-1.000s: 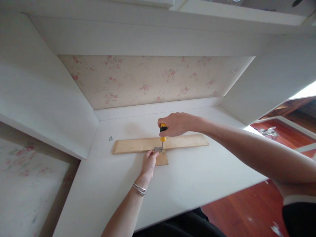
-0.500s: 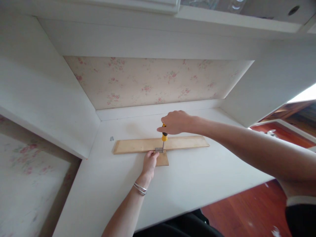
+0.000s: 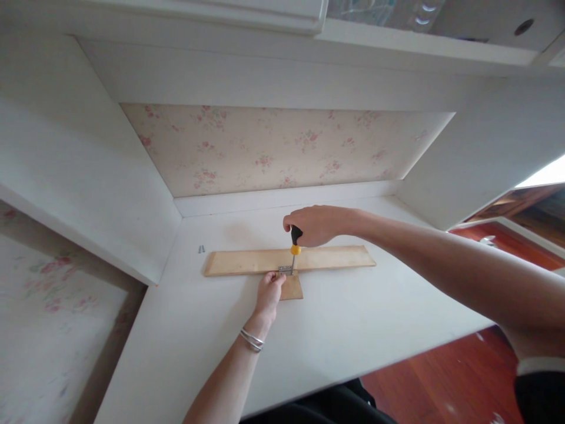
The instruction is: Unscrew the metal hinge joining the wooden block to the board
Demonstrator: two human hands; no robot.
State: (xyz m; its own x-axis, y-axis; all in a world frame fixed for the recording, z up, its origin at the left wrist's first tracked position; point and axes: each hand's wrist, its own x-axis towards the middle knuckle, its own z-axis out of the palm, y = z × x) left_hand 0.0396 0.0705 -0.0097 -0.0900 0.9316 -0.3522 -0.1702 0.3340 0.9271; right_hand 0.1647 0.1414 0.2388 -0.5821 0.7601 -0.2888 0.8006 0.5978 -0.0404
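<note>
My right hand is wrapped round the black and yellow handle of a screwdriver. The screwdriver stands almost upright, its tip at the right end of a small metal hinge. That hinge lies across the joint between a long wooden board and a short wooden piece on the near side. With thumb and fingers pinched, my left hand holds the hinge's left end against the short piece. Whether a screw sits under the tip is too small to make out.
Small screws lie left of the long board on the white desktop. White side panels and a cabinet overhead enclose the desk, with flowered wallpaper behind. Red wooden floor shows beyond the front edge.
My right hand has changed its grip on the screwdriver handle, with the index finger now curled in and more of the black handle showing. My left hand keeps its place at the hinge.
</note>
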